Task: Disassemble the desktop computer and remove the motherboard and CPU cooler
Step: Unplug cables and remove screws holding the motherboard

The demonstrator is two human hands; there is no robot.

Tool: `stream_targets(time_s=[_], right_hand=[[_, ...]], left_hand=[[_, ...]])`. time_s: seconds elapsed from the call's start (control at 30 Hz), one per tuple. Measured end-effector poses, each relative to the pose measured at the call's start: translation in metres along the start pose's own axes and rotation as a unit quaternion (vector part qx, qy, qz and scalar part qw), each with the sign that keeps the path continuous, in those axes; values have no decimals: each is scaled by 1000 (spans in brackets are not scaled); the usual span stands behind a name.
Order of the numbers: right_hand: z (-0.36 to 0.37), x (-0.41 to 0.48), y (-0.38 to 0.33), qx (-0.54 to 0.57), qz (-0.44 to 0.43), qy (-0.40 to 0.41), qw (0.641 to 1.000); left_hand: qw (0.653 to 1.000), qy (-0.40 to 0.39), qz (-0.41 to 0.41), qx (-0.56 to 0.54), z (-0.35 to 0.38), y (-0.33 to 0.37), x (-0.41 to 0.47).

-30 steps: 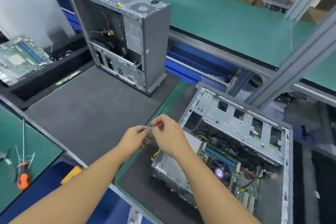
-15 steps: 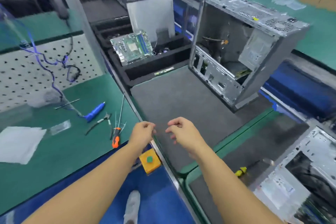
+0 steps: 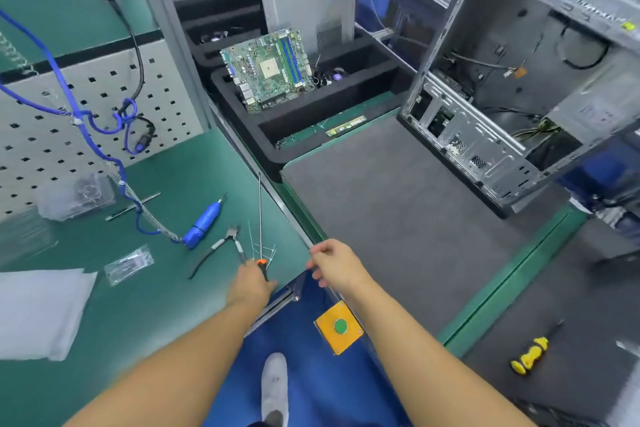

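**Head cam: picking up the long screwdriver**

My left hand [image 3: 251,282] is down on the green bench [image 3: 145,305], fingers curled round the orange handle of the long screwdriver [image 3: 261,262]. Its shaft runs straight away from my knuckles. My right hand [image 3: 334,267] hovers just right of it over the bench edge, fingers loosely bent, holding nothing.

Task items:
- The computer case [image 3: 519,87] stands well ahead and to the right of my right hand, at the far corner of the grey mat [image 3: 398,211], with its side open.
- One motherboard [image 3: 268,69] leans in the black foam tray [image 3: 228,83], well ahead of my left hand.
- CPU cooler: can't pick it out for certain.

How I'd do this step:
- Get a full wrap on the handle before lifting, I think, because a fingertip pinch on a shaft this long will wobble.
- Loose cable ties [image 3: 268,250] lie touching the handle and side cutters [image 3: 225,246] sit just left of my fingers. Lift straight up so nothing drags.
- Keep the tip low and pointed away on the swing right towards the case.
- My right hand is free, so a handover looks easy.
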State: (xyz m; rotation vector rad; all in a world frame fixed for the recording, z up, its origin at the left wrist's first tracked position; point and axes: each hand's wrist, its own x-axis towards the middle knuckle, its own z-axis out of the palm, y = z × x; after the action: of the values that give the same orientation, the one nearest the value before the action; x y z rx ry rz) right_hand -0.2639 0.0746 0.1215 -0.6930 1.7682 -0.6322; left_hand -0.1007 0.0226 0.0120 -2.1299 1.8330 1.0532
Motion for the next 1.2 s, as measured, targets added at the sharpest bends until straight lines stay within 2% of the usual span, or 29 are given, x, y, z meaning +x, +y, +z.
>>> stream_targets(time_s=[0.23, 0.3, 0.4, 0.47, 0.53, 0.7, 0.83, 0.9, 0.97, 1.07, 1.2], right_hand=[[22, 11, 1, 11, 30, -11, 999], [23, 12, 3, -20, -2, -8, 1000], [21, 12, 5, -147, -122, -9, 982], [16, 7, 5, -245, -215, -14, 945], [10, 0, 4, -284, -289, -19, 914], [-17, -29, -2, -221, -360, -3, 906], [-56, -62, -6, -152, -396, 47, 904], [-84, -81, -6, -108, -421, 78, 897], [-119, -103, -6, -66, -409, 107, 904], [-179, -142, 4, -7, -391, 191, 900], [-256, -205, 25, 101, -417, 305, 850]], left_hand=[[999, -43, 7, -30, -12, -3, 10], [988, -76, 9, -134, -28, 4, 4], [923, -179, 4, -339, -60, 19, -12], [872, -263, 18, -411, -83, 30, -27], [844, -311, 31, -436, -102, 42, -41], [830, -388, 38, -399, -123, 78, -77], [865, -400, 72, -294, -130, 122, -112], [890, -389, 119, -206, -132, 146, -133], [899, -375, 176, -139, -130, 173, -155], [888, -356, 264, -121, -113, 219, -193], [842, -349, 381, -153, -69, 279, -249]])
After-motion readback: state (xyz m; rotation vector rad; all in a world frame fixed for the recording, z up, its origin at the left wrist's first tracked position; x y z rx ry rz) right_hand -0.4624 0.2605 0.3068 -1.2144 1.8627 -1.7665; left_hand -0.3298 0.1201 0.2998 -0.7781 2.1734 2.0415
